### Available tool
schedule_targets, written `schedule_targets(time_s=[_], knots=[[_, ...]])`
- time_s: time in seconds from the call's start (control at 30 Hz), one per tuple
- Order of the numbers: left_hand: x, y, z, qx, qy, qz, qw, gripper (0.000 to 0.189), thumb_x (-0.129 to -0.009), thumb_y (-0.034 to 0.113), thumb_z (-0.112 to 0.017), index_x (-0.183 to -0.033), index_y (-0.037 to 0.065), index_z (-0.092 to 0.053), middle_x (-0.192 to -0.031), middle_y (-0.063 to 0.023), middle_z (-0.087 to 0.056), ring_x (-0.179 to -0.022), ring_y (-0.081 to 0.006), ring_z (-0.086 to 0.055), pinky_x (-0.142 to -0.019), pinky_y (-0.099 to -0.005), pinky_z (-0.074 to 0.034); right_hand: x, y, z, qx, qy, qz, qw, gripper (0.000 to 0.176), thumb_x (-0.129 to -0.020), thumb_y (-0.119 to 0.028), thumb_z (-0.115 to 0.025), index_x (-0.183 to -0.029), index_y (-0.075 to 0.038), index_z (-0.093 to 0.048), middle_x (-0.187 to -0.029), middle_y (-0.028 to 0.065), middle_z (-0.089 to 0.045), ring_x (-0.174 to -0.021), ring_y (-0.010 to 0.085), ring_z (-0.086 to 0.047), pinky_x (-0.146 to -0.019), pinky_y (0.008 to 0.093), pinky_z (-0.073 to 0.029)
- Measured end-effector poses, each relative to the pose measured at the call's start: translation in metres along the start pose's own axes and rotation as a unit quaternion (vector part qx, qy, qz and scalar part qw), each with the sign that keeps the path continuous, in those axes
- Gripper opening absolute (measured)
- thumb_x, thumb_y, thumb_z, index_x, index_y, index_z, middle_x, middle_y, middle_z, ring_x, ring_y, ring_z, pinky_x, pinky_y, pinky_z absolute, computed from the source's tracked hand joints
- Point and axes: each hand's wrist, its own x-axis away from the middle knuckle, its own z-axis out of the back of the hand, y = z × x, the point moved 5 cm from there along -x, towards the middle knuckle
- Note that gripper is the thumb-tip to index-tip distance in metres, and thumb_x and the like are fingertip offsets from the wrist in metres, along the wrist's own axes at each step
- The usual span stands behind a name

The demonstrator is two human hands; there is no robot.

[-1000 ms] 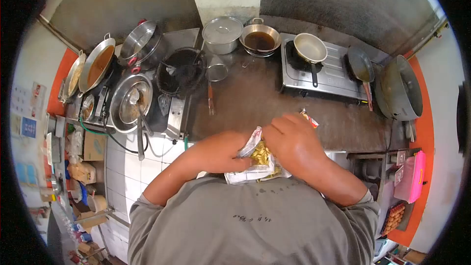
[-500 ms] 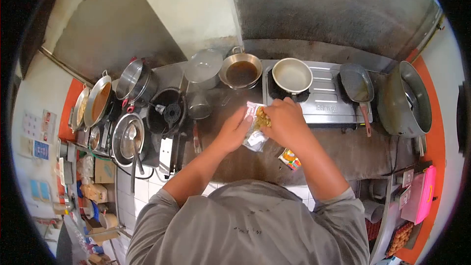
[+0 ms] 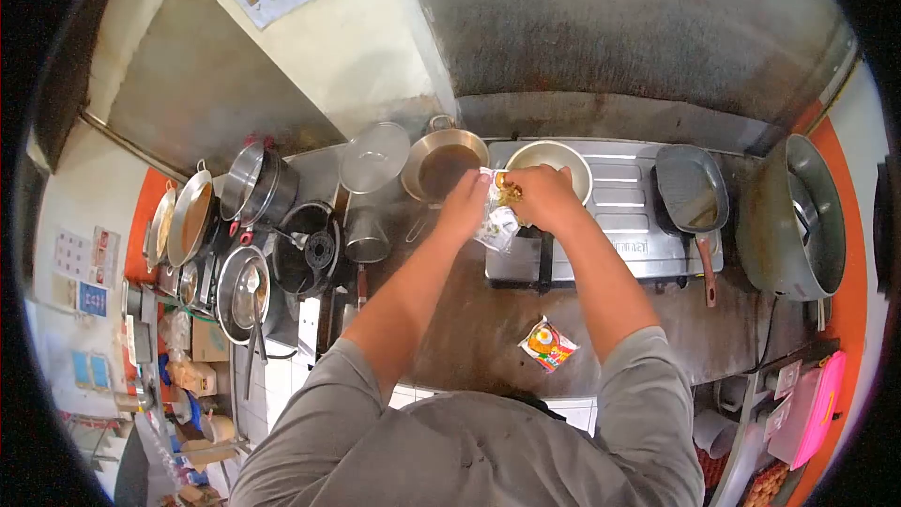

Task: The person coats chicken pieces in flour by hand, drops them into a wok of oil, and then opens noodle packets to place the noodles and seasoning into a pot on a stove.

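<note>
My left hand (image 3: 465, 204) grips the left side of a small clear and white packet (image 3: 498, 228). Against its upper right side is my right hand (image 3: 542, 197), with fingers curled around greenish-brown contents at the packet's top; the fingertips are partly hidden. Both hands are held up in front of a light-coloured pan (image 3: 574, 162) on the silver gas stove (image 3: 610, 253). Just behind my left hand stands a metal pan with dark liquid (image 3: 447, 169). A colourful unopened-looking packet (image 3: 548, 345) lies flat on the dark counter (image 3: 460, 329), nearer my body.
A grill pan (image 3: 690, 190) and a large deep pot (image 3: 784, 225) stand at the right. To the left are a black burner (image 3: 307, 249), a bowl with ladles (image 3: 241, 296), stacked pots (image 3: 263, 183) and a strainer (image 3: 366, 237). A pink case (image 3: 818, 408) sits lower right.
Both hands have moved forward with the packet, towards the pans. The view has shifted, and the colourful packet on the counter now shows fully.
</note>
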Motion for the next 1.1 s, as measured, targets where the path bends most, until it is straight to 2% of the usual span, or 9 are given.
schedule_targets(time_s=[0.1, 0.3, 0.5, 0.57, 0.73, 0.8, 0.93, 1.0, 1.1], knots=[[-0.030, 0.006, -0.019, -0.018, -0.010, -0.003, 1.000, 0.043, -0.109, 0.042, -0.047, -0.123, 0.004, -0.062, -0.118, -0.0271, -0.069, -0.117, -0.0466, -0.064, -0.097, -0.0497, -0.049, -0.013, 0.028, -0.004, -0.019, -0.019, -0.031, 0.999, 0.030, -0.081, -0.023, -0.075, -0.111, -0.021, -0.076, -0.105, 0.0081, -0.077, -0.113, 0.0335, -0.068, -0.096, 0.0552, -0.041], [-0.064, 0.024, -0.041, -0.065, -0.001, -0.021, 0.998, 0.038, -0.108, 0.035, -0.046, -0.110, 0.001, -0.062, -0.108, -0.0304, -0.068, -0.107, -0.0508, -0.064, -0.092, -0.0522, -0.049, -0.041, 0.077, -0.012, -0.081, 0.012, -0.052, 0.995, 0.034, -0.074, -0.028, -0.081, -0.105, -0.016, -0.073, -0.105, 0.0098, -0.076, -0.107, 0.0353, -0.070, -0.094, 0.0583, -0.043], [-0.086, 0.028, -0.044, -0.099, 0.016, -0.059, 0.993, 0.031, -0.107, 0.030, -0.048, -0.112, 0.001, -0.058, -0.106, -0.0320, -0.066, -0.104, -0.0528, -0.062, -0.090, -0.0529, -0.049, -0.050, 0.100, -0.002, -0.112, 0.014, -0.063, 0.992, 0.039, -0.072, -0.032, -0.082, -0.106, -0.014, -0.073, -0.104, 0.0118, -0.076, -0.104, 0.0370, -0.071, -0.095, 0.0543, -0.049], [-0.091, 0.029, -0.046, -0.101, 0.004, -0.050, 0.994, 0.031, -0.108, 0.029, -0.048, -0.112, 0.001, -0.058, -0.106, -0.0321, -0.065, -0.104, -0.0529, -0.062, -0.090, -0.0522, -0.049, -0.050, 0.108, -0.001, -0.143, 0.050, -0.076, 0.986, 0.043, -0.071, -0.033, -0.083, -0.107, -0.013, -0.073, -0.105, 0.0133, -0.076, -0.101, 0.0374, -0.072, -0.095, 0.0500, -0.051], [-0.096, 0.037, -0.052, -0.101, -0.007, -0.059, 0.993, 0.029, -0.109, 0.028, -0.047, -0.112, 0.001, -0.058, -0.105, -0.0316, -0.064, -0.103, -0.0518, -0.061, -0.091, -0.0503, -0.048, -0.046, 0.100, 0.012, -0.097, 0.129, -0.040, 0.986, 0.041, -0.072, -0.027, -0.083, -0.109, -0.014, -0.073, -0.103, 0.0119, -0.075, -0.106, 0.0367, -0.068, -0.094, 0.0513, -0.050], [-0.096, 0.030, -0.057, 0.002, 0.004, -0.007, 1.000, 0.027, -0.109, 0.026, -0.047, -0.112, 0.002, -0.058, -0.101, -0.0270, -0.066, -0.099, -0.0442, -0.065, -0.091, -0.0487, -0.049, -0.045, 0.089, 0.022, -0.059, 0.169, -0.005, 0.984, 0.039, -0.072, -0.024, -0.082, -0.108, -0.015, -0.072, -0.102, 0.0109, -0.075, -0.107, 0.0359, -0.067, -0.094, 0.0521, -0.048], [-0.093, 0.031, -0.063, 0.098, 0.006, -0.023, 0.995, 0.024, -0.106, 0.023, -0.048, -0.111, 0.002, -0.059, -0.097, -0.0189, -0.067, -0.097, -0.0300, -0.067, -0.089, -0.0447, -0.050, -0.057, 0.081, 0.030, 0.005, 0.150, -0.010, 0.989, 0.034, -0.071, -0.020, -0.084, -0.101, -0.016, -0.069, -0.101, 0.0066, -0.073, -0.110, 0.0308, -0.062, -0.093, 0.0511, -0.039], [-0.091, 0.021, -0.063, 0.147, 0.022, 0.047, 0.988, 0.024, -0.108, 0.020, -0.049, -0.124, 0.007, -0.060, -0.105, -0.0059, -0.066, -0.089, -0.0144, -0.062, -0.075, -0.0349, -0.055, -0.060, 0.079, 0.038, 0.019, 0.152, -0.009, 0.988, 0.033, -0.072, -0.019, -0.083, -0.102, -0.017, -0.069, -0.102, 0.0061, -0.073, -0.111, 0.0303, -0.062, -0.094, 0.0514, -0.037], [-0.097, 0.007, -0.068, 0.239, 0.013, 0.032, 0.970, 0.023, -0.107, 0.020, -0.049, -0.123, 0.006, -0.060, -0.105, -0.0063, -0.065, -0.088, -0.0146, -0.062, -0.076, -0.0342, -0.055, -0.060, 0.076, 0.046, 0.026, 0.152, -0.012, 0.988, 0.025, -0.080, -0.025, -0.079, -0.102, -0.015, -0.072, -0.106, 0.0062, -0.075, -0.108, 0.0322, -0.063, -0.088, 0.0531, -0.041]])
